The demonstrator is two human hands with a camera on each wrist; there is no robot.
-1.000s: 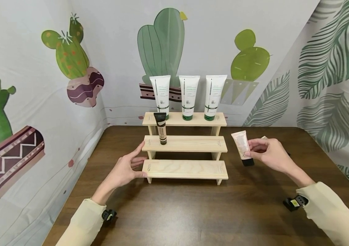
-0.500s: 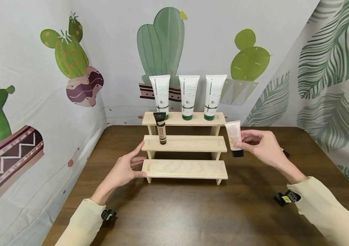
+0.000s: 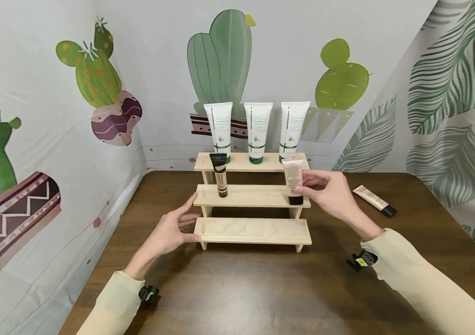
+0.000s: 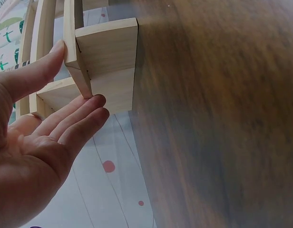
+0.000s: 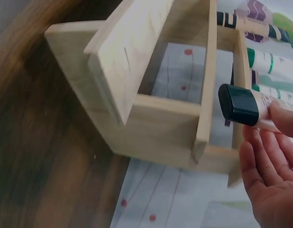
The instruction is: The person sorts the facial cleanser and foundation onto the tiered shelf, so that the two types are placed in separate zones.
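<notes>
My right hand pinches a pale pink squeeze tube with its black cap downward. The tube is upright at the right end of the wooden rack's middle step; a small gap shows under the cap in the right wrist view. My left hand touches the left end of the three-step wooden rack, its thumb and fingers fairly straight against the steps. A slim black-and-beige tube stands at the left of the middle step. Three white tubes with green caps, one of them the middle tube, stand on the top step.
Another pale pink tube with a black cap lies on the brown wooden table, right of the rack. A cloth backdrop printed with cacti and leaves hangs behind and beside the table.
My right hand has carried the pink tube leftward from beside the rack to the middle step, turning it more upright. The lying tube has come into full view. My left hand has stayed put.
</notes>
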